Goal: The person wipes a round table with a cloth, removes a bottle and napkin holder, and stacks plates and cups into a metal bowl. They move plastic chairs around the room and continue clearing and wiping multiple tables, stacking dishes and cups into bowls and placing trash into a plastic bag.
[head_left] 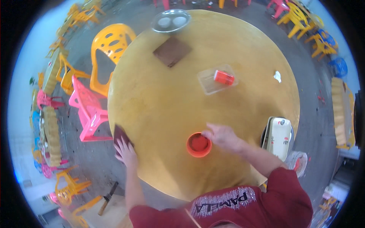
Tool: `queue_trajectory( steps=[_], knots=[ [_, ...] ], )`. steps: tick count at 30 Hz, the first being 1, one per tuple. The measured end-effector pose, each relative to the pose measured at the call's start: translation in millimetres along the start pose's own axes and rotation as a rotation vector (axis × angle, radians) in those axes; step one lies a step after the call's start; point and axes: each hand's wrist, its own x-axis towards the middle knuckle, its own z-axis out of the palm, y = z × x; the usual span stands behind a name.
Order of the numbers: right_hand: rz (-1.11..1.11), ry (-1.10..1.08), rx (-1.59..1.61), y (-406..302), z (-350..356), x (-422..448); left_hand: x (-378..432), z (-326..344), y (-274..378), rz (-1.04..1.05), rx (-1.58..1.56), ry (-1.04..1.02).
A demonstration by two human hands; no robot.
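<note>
My left hand (125, 151) lies with its fingers spread on a dark brown cloth or mat (119, 134) at the left edge of the round table (159, 114). At the rim of an orange cup-like container (199, 153) is my right hand (222, 136), its thumb side touching or just over the rim; whether it grips the rim is blurred. The inside of the container looks red. Farther back lies a clear plastic tray (206, 82) with a red-and-white can or packet (224, 77) on it. A second brown mat (172, 51) is flat near the far left.
A metal tray (171, 30) with two round white items stands at the far edge. Stacked oblong dishes (278, 138) are at the right, above a clear tub (299, 164). Crumpled tissue (277, 76) lies farther back. Yellow chair (98, 74), pink chair (88, 114) and a knife-like tool (107, 199) are left.
</note>
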Motion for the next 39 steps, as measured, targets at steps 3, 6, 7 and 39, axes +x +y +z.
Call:
queue_trajectory(
  steps=[3, 6, 7, 39],
  knots=[
    [-0.142, 0.505, -0.376, 21.3, -39.2, 38.7, -113.9, 4.7, -1.7, 0.194, -0.081, -0.071],
    [-0.039, 0.651, -0.681, 77.4, -51.1, 85.0, -226.8, 11.1, 31.4, 0.377, 0.023, -0.233],
    [-0.06, 0.628, -0.732, 106.3, -45.1, 93.7, -256.7, 3.9, 51.9, 0.454, 0.108, -0.32],
    [0.878, 0.913, 0.067, 447.3, -189.3, -707.0, -465.6, -60.5, 707.0, 0.437, -1.518, -0.426]
  ],
)
